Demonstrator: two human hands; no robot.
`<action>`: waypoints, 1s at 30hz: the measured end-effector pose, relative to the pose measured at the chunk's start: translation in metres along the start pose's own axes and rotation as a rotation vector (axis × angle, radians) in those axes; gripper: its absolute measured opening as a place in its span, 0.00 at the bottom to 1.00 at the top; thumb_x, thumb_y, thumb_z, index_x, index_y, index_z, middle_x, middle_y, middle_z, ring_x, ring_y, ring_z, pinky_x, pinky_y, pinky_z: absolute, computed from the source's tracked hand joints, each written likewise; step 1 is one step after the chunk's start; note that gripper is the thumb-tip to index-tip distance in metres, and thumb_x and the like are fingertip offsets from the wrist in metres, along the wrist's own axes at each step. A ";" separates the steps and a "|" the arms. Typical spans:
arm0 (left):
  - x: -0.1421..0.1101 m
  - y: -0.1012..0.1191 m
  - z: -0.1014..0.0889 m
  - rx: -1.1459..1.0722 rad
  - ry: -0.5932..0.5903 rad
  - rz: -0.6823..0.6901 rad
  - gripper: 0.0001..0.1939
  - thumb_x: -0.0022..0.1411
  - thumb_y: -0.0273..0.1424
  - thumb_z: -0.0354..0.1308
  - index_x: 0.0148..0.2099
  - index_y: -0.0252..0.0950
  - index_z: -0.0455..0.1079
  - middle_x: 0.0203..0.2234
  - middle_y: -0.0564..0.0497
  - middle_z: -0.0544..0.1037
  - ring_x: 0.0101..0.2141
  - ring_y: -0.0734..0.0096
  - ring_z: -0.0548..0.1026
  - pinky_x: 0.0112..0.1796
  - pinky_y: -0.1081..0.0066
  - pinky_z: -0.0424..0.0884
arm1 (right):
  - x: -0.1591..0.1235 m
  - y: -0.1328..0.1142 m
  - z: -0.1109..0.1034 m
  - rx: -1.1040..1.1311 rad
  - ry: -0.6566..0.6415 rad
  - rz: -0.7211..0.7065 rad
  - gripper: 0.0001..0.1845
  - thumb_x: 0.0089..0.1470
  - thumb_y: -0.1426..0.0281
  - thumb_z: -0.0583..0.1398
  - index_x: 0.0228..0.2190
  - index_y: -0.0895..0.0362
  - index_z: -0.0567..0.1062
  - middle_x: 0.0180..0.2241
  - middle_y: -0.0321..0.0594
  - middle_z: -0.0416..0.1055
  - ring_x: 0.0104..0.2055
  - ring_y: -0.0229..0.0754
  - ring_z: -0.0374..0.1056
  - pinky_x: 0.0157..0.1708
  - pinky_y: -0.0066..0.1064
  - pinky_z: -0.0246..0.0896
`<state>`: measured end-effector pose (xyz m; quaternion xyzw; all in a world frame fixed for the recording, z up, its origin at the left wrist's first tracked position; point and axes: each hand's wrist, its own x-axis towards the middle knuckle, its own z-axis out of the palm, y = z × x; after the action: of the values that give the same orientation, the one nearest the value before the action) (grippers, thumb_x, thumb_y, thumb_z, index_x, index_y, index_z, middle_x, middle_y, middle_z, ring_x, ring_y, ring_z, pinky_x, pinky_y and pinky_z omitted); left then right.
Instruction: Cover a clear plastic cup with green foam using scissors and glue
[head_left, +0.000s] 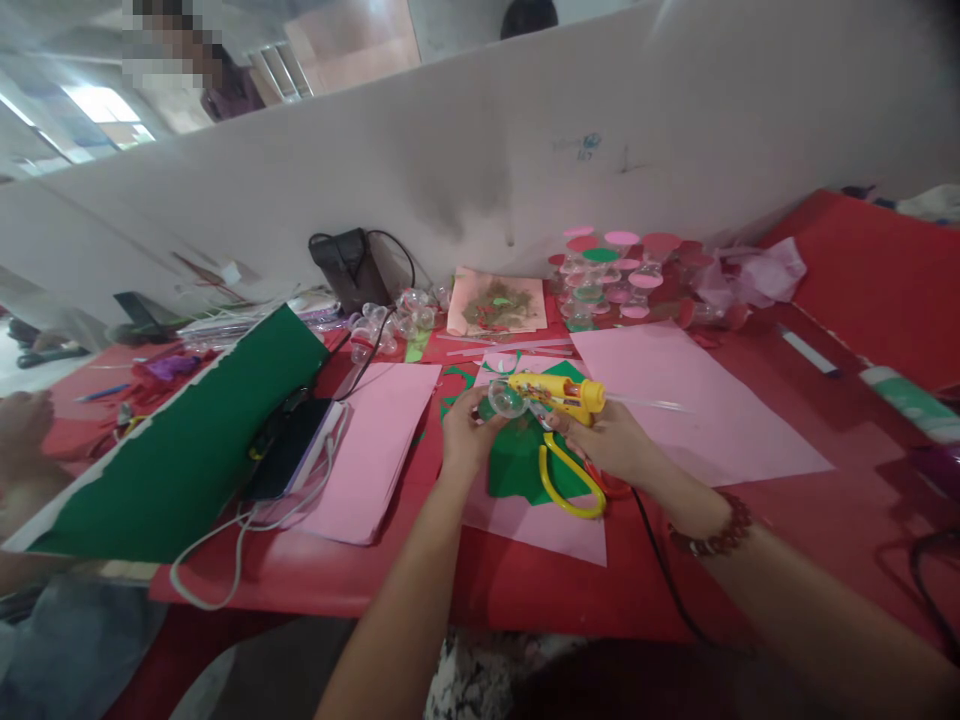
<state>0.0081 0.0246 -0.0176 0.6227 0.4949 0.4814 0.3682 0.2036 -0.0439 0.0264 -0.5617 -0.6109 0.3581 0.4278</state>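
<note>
Left of centre, beside a smooth stack of pink paper [375,430], the left hand [466,435] is partly closed, fingers and thumb pinching a clear, round plastic cup [508,399] over cut green paper [517,460]. The yellow glue gun [559,390] has its nozzle at or near the cup (whether they touch is hard to tell), so this looks like a gluing step calling for steady aim. Rightward, past yellow-looped scissors [576,512], the right hand [619,440] curls around the gun's hard plastic grip.

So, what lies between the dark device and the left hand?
Pink sheets, then a strip of red table, lie between the dark device and the left hand, in the head view.
</note>
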 end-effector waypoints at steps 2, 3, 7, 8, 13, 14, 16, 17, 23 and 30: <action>0.000 0.000 0.000 -0.003 0.002 -0.001 0.18 0.46 0.26 0.68 0.43 0.38 0.78 0.42 0.48 0.81 0.40 0.65 0.77 0.37 0.71 0.70 | 0.001 0.002 0.000 -0.002 -0.016 0.017 0.23 0.53 0.48 0.59 0.28 0.56 0.75 0.16 0.35 0.63 0.23 0.41 0.63 0.21 0.29 0.56; 0.000 0.000 0.000 -0.007 0.001 -0.001 0.18 0.46 0.26 0.68 0.43 0.38 0.78 0.42 0.48 0.81 0.40 0.65 0.77 0.36 0.71 0.70 | 0.001 0.002 0.000 -0.001 -0.027 0.022 0.23 0.53 0.48 0.59 0.28 0.56 0.76 0.16 0.35 0.63 0.23 0.41 0.63 0.21 0.29 0.56; -0.001 0.001 0.000 -0.004 0.001 -0.001 0.18 0.46 0.27 0.69 0.43 0.38 0.79 0.41 0.48 0.81 0.40 0.65 0.77 0.36 0.72 0.70 | -0.001 0.001 0.001 0.007 -0.041 0.006 0.22 0.53 0.49 0.59 0.30 0.56 0.76 0.16 0.36 0.65 0.25 0.42 0.65 0.23 0.30 0.57; -0.001 0.001 0.000 0.002 0.004 -0.002 0.17 0.46 0.28 0.69 0.42 0.38 0.79 0.41 0.48 0.81 0.40 0.65 0.77 0.36 0.72 0.70 | -0.001 0.000 0.001 0.010 -0.043 0.002 0.22 0.54 0.49 0.59 0.31 0.56 0.77 0.16 0.35 0.65 0.25 0.42 0.66 0.23 0.30 0.58; -0.001 0.002 0.000 0.015 0.017 -0.015 0.18 0.45 0.26 0.69 0.42 0.38 0.79 0.41 0.49 0.81 0.39 0.67 0.76 0.35 0.73 0.69 | -0.001 0.000 0.000 0.003 -0.030 0.026 0.23 0.52 0.47 0.59 0.28 0.56 0.75 0.16 0.34 0.63 0.23 0.40 0.63 0.22 0.29 0.56; -0.001 0.003 0.000 0.013 0.016 -0.014 0.18 0.45 0.25 0.69 0.42 0.38 0.79 0.41 0.49 0.81 0.39 0.67 0.76 0.35 0.73 0.69 | 0.000 0.001 -0.001 -0.003 -0.025 0.038 0.24 0.52 0.47 0.59 0.27 0.56 0.75 0.15 0.34 0.62 0.22 0.40 0.62 0.21 0.29 0.55; -0.001 0.003 0.000 0.007 0.016 -0.006 0.18 0.45 0.25 0.69 0.42 0.38 0.79 0.41 0.49 0.81 0.39 0.66 0.76 0.34 0.73 0.69 | 0.001 0.003 -0.001 -0.006 -0.018 0.060 0.25 0.51 0.45 0.60 0.24 0.56 0.73 0.15 0.34 0.62 0.21 0.38 0.60 0.20 0.29 0.54; -0.001 0.004 -0.001 0.003 0.015 -0.003 0.18 0.45 0.26 0.69 0.42 0.38 0.79 0.41 0.49 0.81 0.39 0.66 0.76 0.34 0.73 0.69 | 0.001 0.003 -0.001 -0.001 -0.017 0.067 0.26 0.50 0.45 0.60 0.24 0.56 0.73 0.15 0.33 0.61 0.21 0.38 0.59 0.20 0.29 0.53; -0.001 0.003 -0.003 -0.036 0.024 -0.031 0.20 0.45 0.25 0.68 0.44 0.38 0.78 0.42 0.48 0.81 0.41 0.65 0.76 0.37 0.71 0.71 | 0.001 0.004 -0.002 0.018 -0.010 0.062 0.25 0.50 0.45 0.60 0.26 0.56 0.73 0.15 0.32 0.61 0.20 0.36 0.57 0.20 0.29 0.53; -0.001 0.004 -0.005 -0.056 0.046 -0.061 0.21 0.45 0.26 0.68 0.45 0.37 0.78 0.42 0.48 0.81 0.41 0.64 0.77 0.37 0.71 0.72 | 0.001 -0.003 -0.005 -0.014 0.008 0.067 0.28 0.49 0.42 0.59 0.22 0.55 0.71 0.15 0.33 0.61 0.19 0.37 0.58 0.19 0.30 0.54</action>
<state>0.0044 0.0223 -0.0126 0.5856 0.5083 0.4977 0.3886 0.2067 -0.0437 0.0308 -0.5863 -0.5926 0.3655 0.4142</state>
